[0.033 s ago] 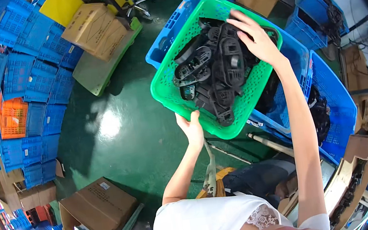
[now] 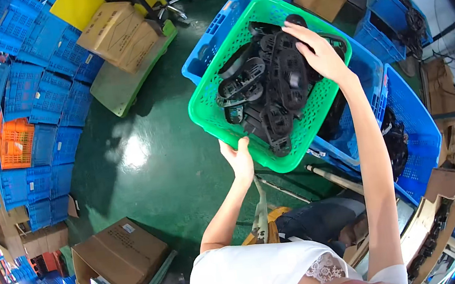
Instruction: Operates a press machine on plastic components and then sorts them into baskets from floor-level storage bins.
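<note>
A green perforated plastic basket is heaped with black molded plastic parts, elongated with rounded ends. My left hand grips the basket's near left corner, thumb on the rim and the other fingers underneath, partly hidden. My right hand reaches over the far right side, fingers stretched out and resting on the heap. By its fingertips a round black piece shows. Beneath and behind the green basket sits a blue crate, mostly covered by it.
More blue crates with black parts stand at the right, including a large blue bin. A flat trolley carries cardboard boxes. Stacked blue crates line the left side. A big carton stands on the floor at lower left.
The green basket has shifted very slightly right, my left hand with it. My right fingers have moved a little on the heap, and the round black piece beside them now shows.
</note>
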`<state>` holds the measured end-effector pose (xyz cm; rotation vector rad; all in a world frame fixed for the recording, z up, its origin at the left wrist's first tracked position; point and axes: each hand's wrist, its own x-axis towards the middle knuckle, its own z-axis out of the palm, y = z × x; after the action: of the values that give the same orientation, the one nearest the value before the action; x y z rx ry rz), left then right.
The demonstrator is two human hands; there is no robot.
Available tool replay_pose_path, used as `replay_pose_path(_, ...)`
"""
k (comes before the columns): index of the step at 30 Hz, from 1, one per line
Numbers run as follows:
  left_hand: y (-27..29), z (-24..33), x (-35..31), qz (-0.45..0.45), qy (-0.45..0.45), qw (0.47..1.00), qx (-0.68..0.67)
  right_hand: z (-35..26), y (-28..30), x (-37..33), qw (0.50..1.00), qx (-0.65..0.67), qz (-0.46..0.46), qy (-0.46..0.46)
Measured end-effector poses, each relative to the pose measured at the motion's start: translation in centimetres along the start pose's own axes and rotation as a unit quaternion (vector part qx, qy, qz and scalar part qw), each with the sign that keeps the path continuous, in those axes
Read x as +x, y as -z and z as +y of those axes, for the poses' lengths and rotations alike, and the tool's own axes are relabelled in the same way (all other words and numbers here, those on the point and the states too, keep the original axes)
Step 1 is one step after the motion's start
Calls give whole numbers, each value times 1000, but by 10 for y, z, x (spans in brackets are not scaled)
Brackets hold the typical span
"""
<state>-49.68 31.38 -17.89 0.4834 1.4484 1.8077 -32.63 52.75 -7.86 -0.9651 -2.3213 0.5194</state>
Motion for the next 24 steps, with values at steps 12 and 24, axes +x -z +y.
replay_pose_path(12, 0, 4, -11, -28, 8, 1000, 7, -13, 3, -16, 999, -16, -50, -7)
replay_pose_path(24, 7, 3, -15, 24, 28, 999, 3, 0, 43, 18, 955, -87, 269, 94)
